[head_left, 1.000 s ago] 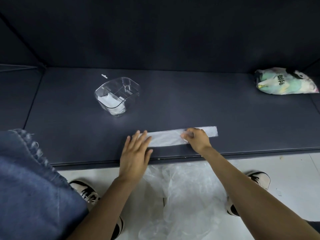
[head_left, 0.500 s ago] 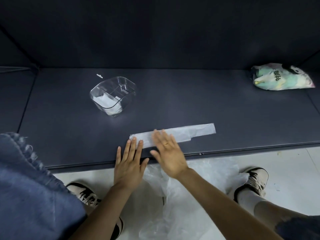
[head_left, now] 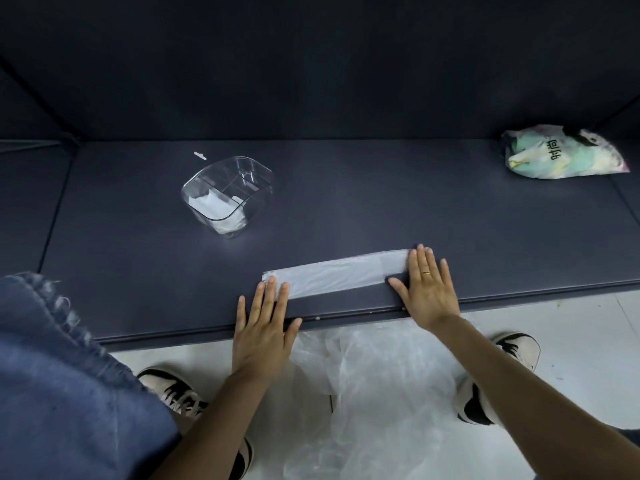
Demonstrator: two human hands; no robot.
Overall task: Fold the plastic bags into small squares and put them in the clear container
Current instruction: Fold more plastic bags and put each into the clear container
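Tabletop (head_left: 346, 209), dark, fills mid-frame. Folded bag strip (head_left: 339, 274) lies lower centre near its front edge. Left hand (head_left: 263, 327) flat, fingers straight, pressing strip's left end; right hand (head_left: 427, 289) flat, fingers spread, pressing right end. Clear container (head_left: 228, 195) upper left, well apart.

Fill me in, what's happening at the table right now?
A person is folding a plastic bag, now a long flat strip on the dark table. The left hand presses its left end, the right hand its right end, both flat. The clear container behind already holds folded bags. More loose plastic lies below the table edge.
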